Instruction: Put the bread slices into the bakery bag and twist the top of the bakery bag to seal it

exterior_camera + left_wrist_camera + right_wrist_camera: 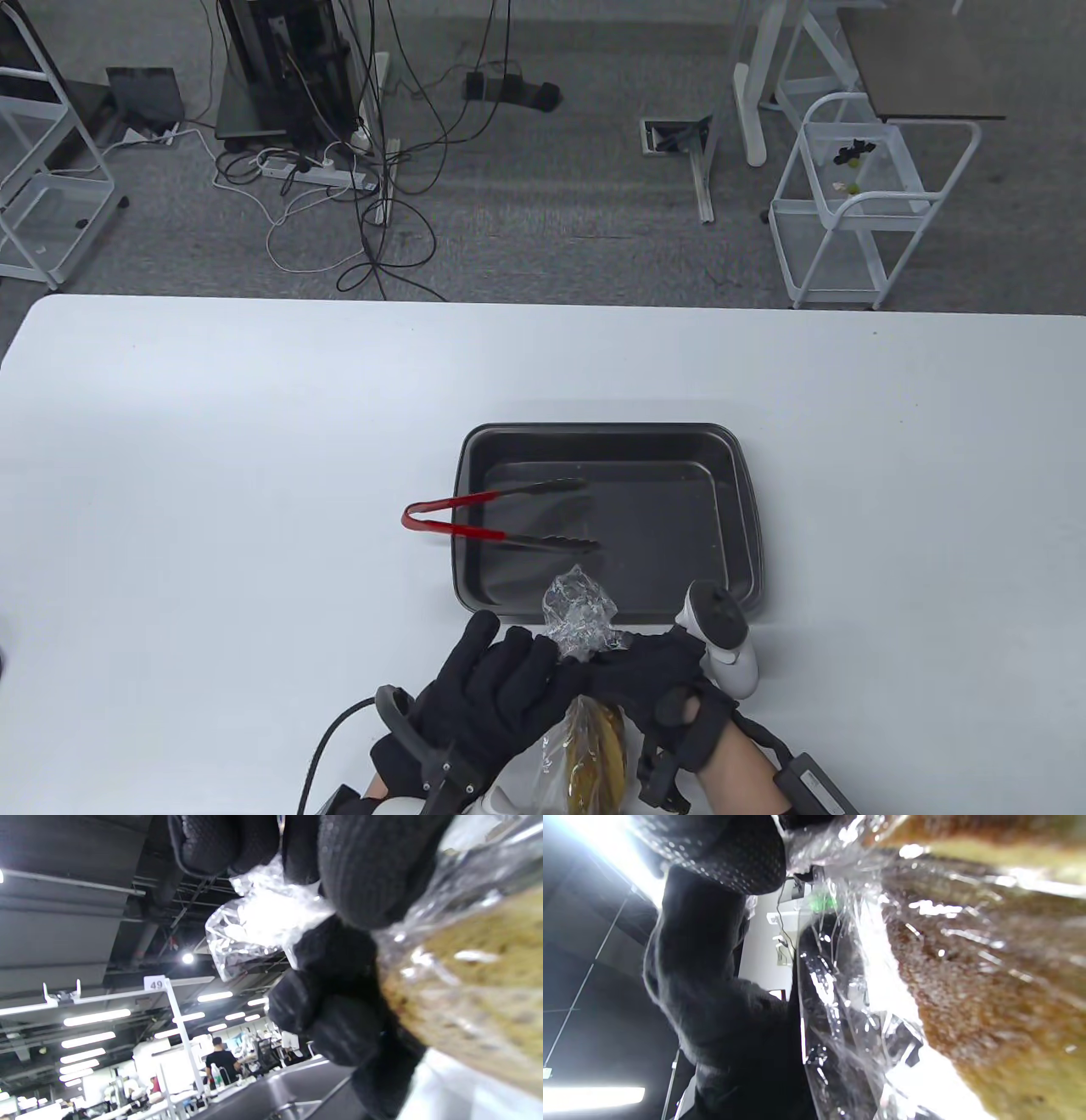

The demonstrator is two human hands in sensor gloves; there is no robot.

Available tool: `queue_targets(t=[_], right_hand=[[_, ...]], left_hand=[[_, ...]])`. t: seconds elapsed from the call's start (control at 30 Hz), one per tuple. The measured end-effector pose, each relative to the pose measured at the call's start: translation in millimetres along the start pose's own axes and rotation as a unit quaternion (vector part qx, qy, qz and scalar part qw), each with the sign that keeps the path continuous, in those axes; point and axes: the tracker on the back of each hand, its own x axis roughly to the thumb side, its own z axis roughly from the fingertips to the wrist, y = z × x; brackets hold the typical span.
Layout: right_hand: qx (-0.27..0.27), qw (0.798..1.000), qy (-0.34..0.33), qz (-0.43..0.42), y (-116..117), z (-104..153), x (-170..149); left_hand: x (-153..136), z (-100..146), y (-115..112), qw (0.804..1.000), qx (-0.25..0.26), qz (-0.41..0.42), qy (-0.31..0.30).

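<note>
I count one clear bakery bag (585,730), one black baking tray (751,526), one pair of red-handled tongs (501,514) lying over the tray's left rim, and my two hands. How many bread slices (598,755) are inside I cannot tell. The bag sits at the table's near edge, its crumpled top (579,615) bunched; my left hand (484,692) and right hand (657,679) both grip its neck.

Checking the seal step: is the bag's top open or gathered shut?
Gathered shut: both hands, left hand and right hand, grip the bag neck, crumpled plastic bunching above.
</note>
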Motion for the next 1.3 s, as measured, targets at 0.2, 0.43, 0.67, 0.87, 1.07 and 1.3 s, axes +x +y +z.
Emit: queue_targets(t=[0.2,0.43,0.67,0.87,1.07,1.3], right_hand=[[-0.009,1.000,0.002,0.005,3,-1,-1],[-0.018,1.000,-0.003,0.004,2,1,0],[-0.086,0.993,-0.051,0.064,7,5,8],[-0.153,0.960,-0.122,0.200,21,13,26],[-0.170,0.918,-0.198,0.298,35,19,34],[-0.145,0.733,-0.325,0.579,75,30,46]], left_hand=[[2,-1,-5,1.000,0.009,0.003,0.019],[-3,-4,-12,0.994,-0.023,0.080,0.067],[-29,-1,-25,0.938,-0.072,0.285,0.185],[-48,9,-53,0.780,-0.127,0.550,0.271],[-50,17,-71,0.620,-0.172,0.694,0.324],[-44,37,-97,0.361,-0.282,0.814,0.358]])
